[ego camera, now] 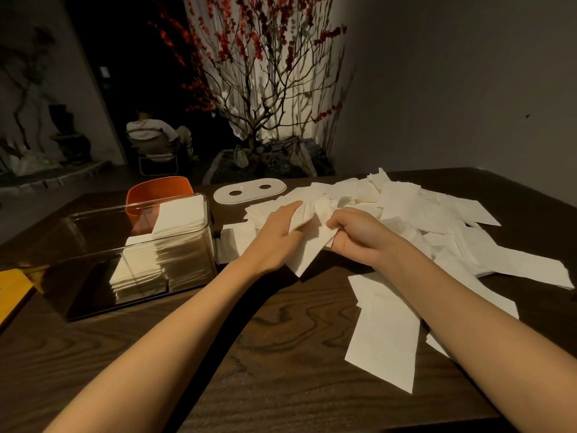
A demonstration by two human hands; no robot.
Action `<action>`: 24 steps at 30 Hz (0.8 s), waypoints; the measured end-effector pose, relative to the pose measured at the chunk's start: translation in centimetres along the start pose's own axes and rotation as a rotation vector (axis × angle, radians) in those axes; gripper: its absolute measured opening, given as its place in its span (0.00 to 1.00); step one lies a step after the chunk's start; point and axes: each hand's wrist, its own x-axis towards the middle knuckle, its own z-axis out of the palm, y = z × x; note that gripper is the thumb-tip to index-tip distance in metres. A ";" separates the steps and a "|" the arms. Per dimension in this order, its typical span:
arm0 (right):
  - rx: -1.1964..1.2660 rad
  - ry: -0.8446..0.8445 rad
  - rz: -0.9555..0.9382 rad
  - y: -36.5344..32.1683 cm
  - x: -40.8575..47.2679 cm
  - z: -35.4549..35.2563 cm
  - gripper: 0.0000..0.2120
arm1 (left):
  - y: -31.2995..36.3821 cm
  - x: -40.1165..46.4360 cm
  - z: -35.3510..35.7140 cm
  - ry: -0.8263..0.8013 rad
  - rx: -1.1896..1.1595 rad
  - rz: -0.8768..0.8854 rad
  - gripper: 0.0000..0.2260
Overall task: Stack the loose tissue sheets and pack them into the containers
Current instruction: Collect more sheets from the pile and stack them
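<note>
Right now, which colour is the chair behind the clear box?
Orange chair, in the head view.

Dark wood table [281, 339] — red-blossom tree [265, 73] behind; seated person [156, 132] far left.

Bare bench [281, 354] lies open between the forearms; loose tissues [437, 220] crowd the right, a clear box [93, 260] blocks the left, a white lid [249, 190] behind.

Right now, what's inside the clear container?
The clear container holds two stacks of white tissue sheets at its right end, the far one taller. Its left part shows only dark reflections. Anything beneath the stacks is covered.
</note>
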 end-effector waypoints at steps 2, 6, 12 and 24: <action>-0.056 0.075 -0.026 0.2 0.0 0.3 0.10 | 0.2 0.0 0.3 0.081 0.000 -0.078 0.25; -0.100 0.102 -0.061 1.3 0.6 0.8 0.10 | 0.8 -0.1 0.8 0.147 0.181 -0.095 0.29; 0.251 -0.009 -0.035 1.2 0.2 1.0 0.16 | 1.6 -0.4 2.0 0.148 0.243 -0.028 0.32; 0.086 0.280 -0.042 0.9 0.7 0.2 0.14 | 0.6 -0.2 1.7 -0.088 0.289 0.182 0.43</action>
